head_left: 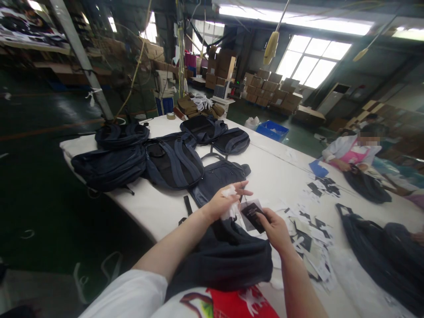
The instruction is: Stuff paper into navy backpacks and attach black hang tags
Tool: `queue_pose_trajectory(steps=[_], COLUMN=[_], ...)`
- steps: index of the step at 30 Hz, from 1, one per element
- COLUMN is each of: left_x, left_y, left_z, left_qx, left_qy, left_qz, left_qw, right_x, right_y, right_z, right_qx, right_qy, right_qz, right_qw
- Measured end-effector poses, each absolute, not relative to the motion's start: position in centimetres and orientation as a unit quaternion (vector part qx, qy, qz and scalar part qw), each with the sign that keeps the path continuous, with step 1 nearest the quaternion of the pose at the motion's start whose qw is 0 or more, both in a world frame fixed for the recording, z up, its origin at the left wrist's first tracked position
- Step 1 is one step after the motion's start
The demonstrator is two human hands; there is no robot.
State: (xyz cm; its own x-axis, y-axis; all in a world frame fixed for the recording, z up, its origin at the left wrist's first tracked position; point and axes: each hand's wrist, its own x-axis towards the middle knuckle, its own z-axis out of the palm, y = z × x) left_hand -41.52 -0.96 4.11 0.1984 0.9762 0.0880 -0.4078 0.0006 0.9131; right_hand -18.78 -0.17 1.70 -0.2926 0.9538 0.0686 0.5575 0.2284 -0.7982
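Observation:
A dark navy backpack (225,260) lies on the table right in front of my body, beneath both forearms. Above it, my right hand (276,227) pinches a black hang tag (253,215) with pale lettering, which sits with a translucent sleeve or card. My left hand (221,203) has a crumpled white, thin piece (229,211) caught in its palm, which looks like tissue or plastic film. Its fingertips stretch toward the tag's top end. Just beyond my hands, another navy backpack (215,176) lies flat.
Several more navy backpacks (175,161) cover the far left of the white table (265,170). Loose tags and papers (313,243) are scattered at right, near a large dark bag (384,256). A co-worker (354,150) handles a dark bag across the table. A blue bin (272,130) stands beyond.

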Motion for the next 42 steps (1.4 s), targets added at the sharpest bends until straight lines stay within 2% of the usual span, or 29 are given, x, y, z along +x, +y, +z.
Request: queue_pose_trajectory(steps=[3, 5, 11, 16, 22, 24, 30, 35, 39, 42], left_x=[-41.4, -41.2, -39.6, -38.8, -38.9, -38.7, -37.8, -38.0, -37.8, -37.5], left_y=[-0.7, -0.7, -1.1, -1.0, -1.2, -1.3, -1.5, -1.6, -2.0, -2.2], left_z=[3.3, 2.7, 2.1, 1.4, 1.5, 1.7, 1.4, 1.8, 2.2, 2.0], left_qx=[0.585, 0.646, 0.684, 0.68, 0.709, 0.689, 0.628, 0.704, 0.778, 0.804], left_qy=[0.434, 0.464, 0.452, 0.454, 0.453, 0.457, 0.386, 0.458, 0.485, 0.467], left_qz=[0.518, 0.465, 0.429, 0.436, 0.41, 0.435, 0.476, 0.394, 0.278, 0.248], left_qw=[0.449, 0.388, 0.38, 0.376, 0.353, 0.357, 0.48, 0.374, 0.287, 0.273], right_x=[-18.7, -18.8, -19.1, -18.9, -18.7, -18.9, -19.6, -19.1, -19.7, -20.6], right_y=[-0.2, -0.2, -0.4, -0.5, -0.2, -0.1, 0.1, -0.1, -0.6, -0.8], right_z=[1.9, 1.9, 1.4, 1.6, 2.1, 1.8, 0.7, 2.0, 3.8, 4.6], right_qx=[-0.507, -0.52, -0.605, -0.609, -0.532, -0.535, -0.542, -0.497, -0.478, -0.429], right_qy=[-0.741, -0.74, -0.694, -0.728, -0.745, -0.743, -0.723, -0.752, -0.757, -0.756], right_qz=[0.339, 0.313, 0.211, 0.11, 0.287, 0.281, 0.268, 0.325, 0.25, 0.36], right_qw=[0.28, 0.288, 0.329, 0.297, 0.281, 0.288, 0.333, 0.286, 0.369, 0.338])
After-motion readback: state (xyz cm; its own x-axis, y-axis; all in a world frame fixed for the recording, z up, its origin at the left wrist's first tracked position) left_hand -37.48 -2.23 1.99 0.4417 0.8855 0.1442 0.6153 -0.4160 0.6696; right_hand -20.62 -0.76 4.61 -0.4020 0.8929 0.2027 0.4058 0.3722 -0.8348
